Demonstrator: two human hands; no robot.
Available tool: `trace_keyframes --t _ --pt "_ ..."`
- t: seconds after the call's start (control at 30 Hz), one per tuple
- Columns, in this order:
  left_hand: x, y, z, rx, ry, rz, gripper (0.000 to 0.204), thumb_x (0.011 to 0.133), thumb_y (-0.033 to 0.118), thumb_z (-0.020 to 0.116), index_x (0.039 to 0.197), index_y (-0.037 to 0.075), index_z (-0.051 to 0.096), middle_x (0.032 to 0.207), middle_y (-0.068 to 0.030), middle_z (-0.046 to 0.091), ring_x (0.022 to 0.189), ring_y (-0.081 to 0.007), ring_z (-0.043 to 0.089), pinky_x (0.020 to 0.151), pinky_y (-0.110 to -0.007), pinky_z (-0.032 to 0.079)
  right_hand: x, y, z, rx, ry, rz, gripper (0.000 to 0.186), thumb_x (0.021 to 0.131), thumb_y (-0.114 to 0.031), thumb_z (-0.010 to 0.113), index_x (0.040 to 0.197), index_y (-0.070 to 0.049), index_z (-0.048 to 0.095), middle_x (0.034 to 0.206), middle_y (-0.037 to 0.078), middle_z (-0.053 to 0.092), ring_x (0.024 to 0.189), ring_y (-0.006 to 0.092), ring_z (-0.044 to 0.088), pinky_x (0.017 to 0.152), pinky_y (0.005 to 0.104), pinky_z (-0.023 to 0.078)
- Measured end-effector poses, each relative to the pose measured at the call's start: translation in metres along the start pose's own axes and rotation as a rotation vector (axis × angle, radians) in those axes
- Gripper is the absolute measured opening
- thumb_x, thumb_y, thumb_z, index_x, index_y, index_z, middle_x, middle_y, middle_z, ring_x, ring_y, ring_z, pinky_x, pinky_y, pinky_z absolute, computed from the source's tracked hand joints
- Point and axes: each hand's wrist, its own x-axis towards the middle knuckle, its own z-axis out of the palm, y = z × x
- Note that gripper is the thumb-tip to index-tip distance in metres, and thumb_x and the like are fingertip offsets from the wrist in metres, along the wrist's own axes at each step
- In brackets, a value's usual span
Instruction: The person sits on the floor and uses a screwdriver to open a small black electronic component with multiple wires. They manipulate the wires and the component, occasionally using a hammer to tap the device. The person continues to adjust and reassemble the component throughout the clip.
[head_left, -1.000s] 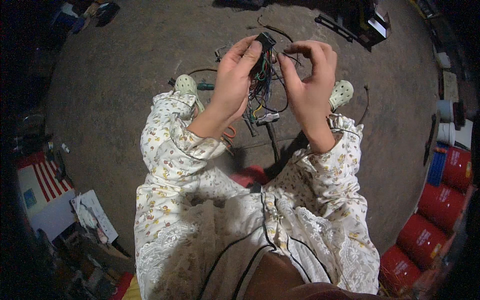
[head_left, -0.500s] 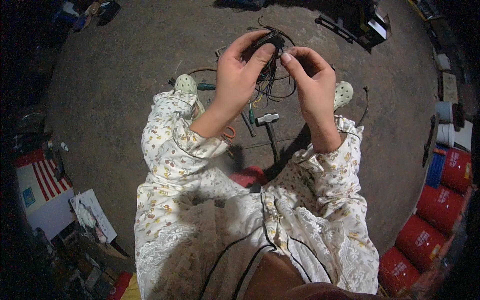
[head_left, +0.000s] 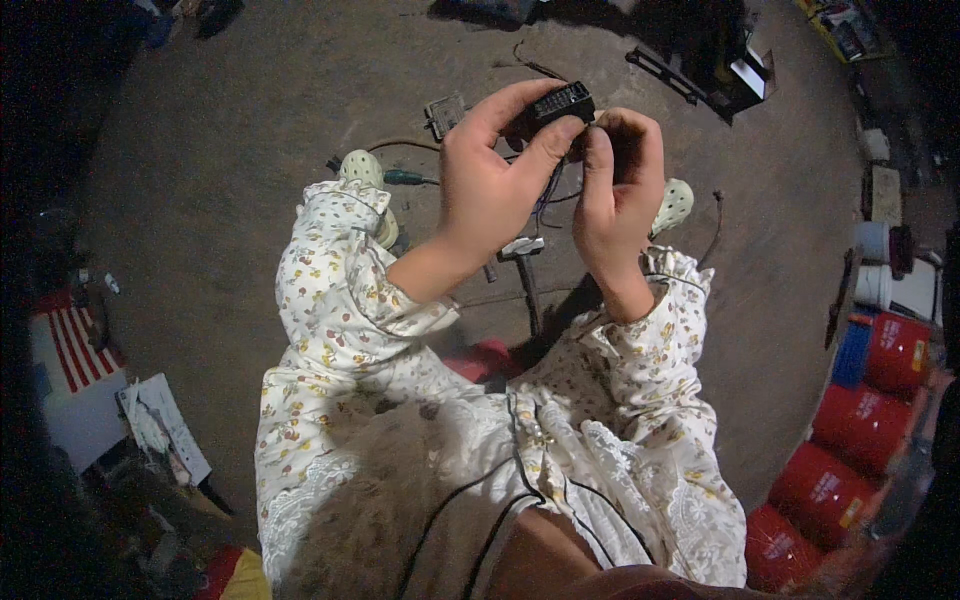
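My left hand (head_left: 500,185) is shut on a black connector block (head_left: 560,104), its rows of slots tilted up. Dark wires (head_left: 550,190) hang beneath it between my hands. My right hand (head_left: 618,195) is closed at the block's lower right, fingertips pinched; what they hold is hidden. Behind and below my hands on the floor (head_left: 460,310) lie a hammer (head_left: 522,247), a green-handled screwdriver (head_left: 401,177), a metal part (head_left: 445,113) and loose cable (head_left: 395,144).
My clog-shod feet (head_left: 362,169) are planted either side. Red drums (head_left: 863,425) and white buckets (head_left: 871,281) line the right edge. A dark metal frame (head_left: 665,75) lies at the back right. Cardboard (head_left: 165,430) and a striped board (head_left: 75,355) are at the left.
The block has moved rightward and lower, tilting to show its slotted face. My right hand has closed from spread fingers to a pinch beside it. The wires are more hidden now.
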Motion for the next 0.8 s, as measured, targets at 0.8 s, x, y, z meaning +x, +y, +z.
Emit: trace_keyframes --t 0.8 --pt "0.005 0.014 -0.016 0.286 -0.086 0.251 0.028 0.073 0.006 0.071 0.099 0.002 0.064 0.081 -0.0068 0.061 0.076 -0.0159 0.059 0.069 -0.025 0.046 0.009 0.002 -0.021 0.305 -0.195 0.29 0.017 0.088 -0.01 0.059 0.101 0.0 0.054 0.094 0.002 0.057 0.085 0.009 0.053 0.077 0.0216 0.042"
